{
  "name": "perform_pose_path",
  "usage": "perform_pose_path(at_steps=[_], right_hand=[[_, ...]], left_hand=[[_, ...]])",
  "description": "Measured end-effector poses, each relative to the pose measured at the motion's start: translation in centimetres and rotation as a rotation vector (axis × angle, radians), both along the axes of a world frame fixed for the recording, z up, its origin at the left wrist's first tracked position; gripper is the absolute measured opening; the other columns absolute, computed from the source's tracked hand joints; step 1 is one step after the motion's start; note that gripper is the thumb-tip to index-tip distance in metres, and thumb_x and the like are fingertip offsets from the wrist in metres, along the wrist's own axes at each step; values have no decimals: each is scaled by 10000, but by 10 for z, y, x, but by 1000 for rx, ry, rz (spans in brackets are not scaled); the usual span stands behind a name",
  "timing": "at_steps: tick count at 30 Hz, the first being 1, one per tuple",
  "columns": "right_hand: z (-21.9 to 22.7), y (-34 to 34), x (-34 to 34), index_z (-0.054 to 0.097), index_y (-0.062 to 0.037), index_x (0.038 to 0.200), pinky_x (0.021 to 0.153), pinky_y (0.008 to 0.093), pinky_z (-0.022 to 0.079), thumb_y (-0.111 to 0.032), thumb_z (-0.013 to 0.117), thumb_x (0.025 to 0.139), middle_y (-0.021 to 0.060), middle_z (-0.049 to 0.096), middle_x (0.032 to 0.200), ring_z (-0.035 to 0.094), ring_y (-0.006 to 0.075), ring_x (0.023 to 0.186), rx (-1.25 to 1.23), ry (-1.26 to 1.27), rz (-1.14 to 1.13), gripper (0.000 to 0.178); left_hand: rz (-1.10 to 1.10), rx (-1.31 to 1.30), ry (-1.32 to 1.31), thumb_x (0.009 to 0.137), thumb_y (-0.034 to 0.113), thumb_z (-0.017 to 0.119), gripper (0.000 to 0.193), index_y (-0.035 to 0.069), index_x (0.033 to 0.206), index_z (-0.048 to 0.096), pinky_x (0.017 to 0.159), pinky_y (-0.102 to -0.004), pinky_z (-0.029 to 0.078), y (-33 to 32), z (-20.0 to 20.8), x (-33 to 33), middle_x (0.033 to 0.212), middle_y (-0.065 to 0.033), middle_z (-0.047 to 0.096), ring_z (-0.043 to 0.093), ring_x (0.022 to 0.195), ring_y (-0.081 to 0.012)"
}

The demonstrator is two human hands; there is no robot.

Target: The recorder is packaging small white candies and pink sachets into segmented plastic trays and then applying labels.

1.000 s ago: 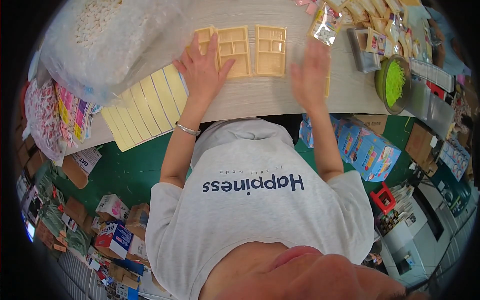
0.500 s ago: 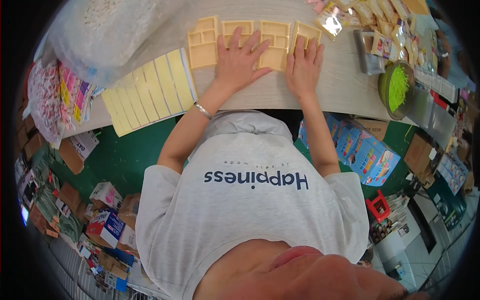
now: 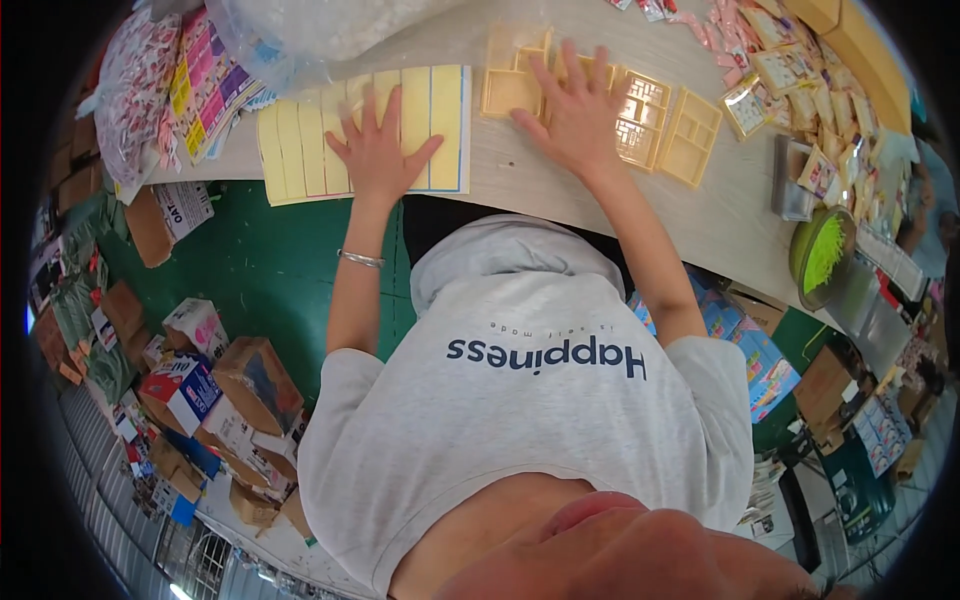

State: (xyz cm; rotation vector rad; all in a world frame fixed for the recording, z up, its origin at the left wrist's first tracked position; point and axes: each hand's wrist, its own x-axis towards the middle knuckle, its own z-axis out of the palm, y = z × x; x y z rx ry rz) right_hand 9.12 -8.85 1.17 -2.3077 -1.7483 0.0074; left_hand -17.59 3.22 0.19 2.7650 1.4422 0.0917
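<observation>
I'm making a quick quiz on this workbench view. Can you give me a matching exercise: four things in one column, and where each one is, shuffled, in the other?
Things:
1. left hand
2. right hand
3. green bowl
4. clear plastic bag

Places:
A. flat on the tan compartment trays
B. at the table's right end
C. flat on the sheet of yellow strips
D. at the far edge, behind the yellow strips

Pairs: 1-C, 2-A, 3-B, 4-D
</observation>
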Motion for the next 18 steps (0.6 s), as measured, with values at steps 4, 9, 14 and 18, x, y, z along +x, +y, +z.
perform_pose_path(at_steps=[4, 9, 14, 18], right_hand=[[-1, 20, -6, 424, -286, 1550, 1100, 779, 138, -668, 575, 892, 146, 308, 1635, 229, 482, 1489, -94, -76, -34, 775], [25, -24, 16, 365, -189, 1572, 1095, 782, 161, -639, 557, 922, 170, 289, 1633, 188, 479, 1505, 114, -6, -177, 813], [13, -99, 59, 260, -142, 1610, 1124, 773, 84, -569, 570, 946, 218, 185, 1658, 107, 504, 1521, -188, 8, -459, 848], [26, -84, 66, 295, -115, 1590, 1138, 743, 131, -452, 596, 951, 229, 207, 1644, 138, 496, 1515, 79, 72, -327, 782]], left_hand=[[6, 14, 23, 800, 791, 594, 955, 285, 1578, 367, 1098, -783, 128, 37, -8, -3, 1663, -118, 260, 219, 1491, -503], [14, 84, 4, 820, 805, 553, 950, 301, 1594, 330, 1125, -758, 111, 71, -20, -30, 1682, -124, 226, 203, 1513, -479], [110, -26, 188, 834, 818, 523, 991, 289, 1623, 240, 1138, -734, 146, 95, -8, -29, 1691, -135, 192, 244, 1491, -504], [222, -207, 366, 845, 747, 590, 740, 159, 1292, 624, 937, -565, 470, 86, 87, 9, 1304, -180, 613, 611, 1157, -414]])
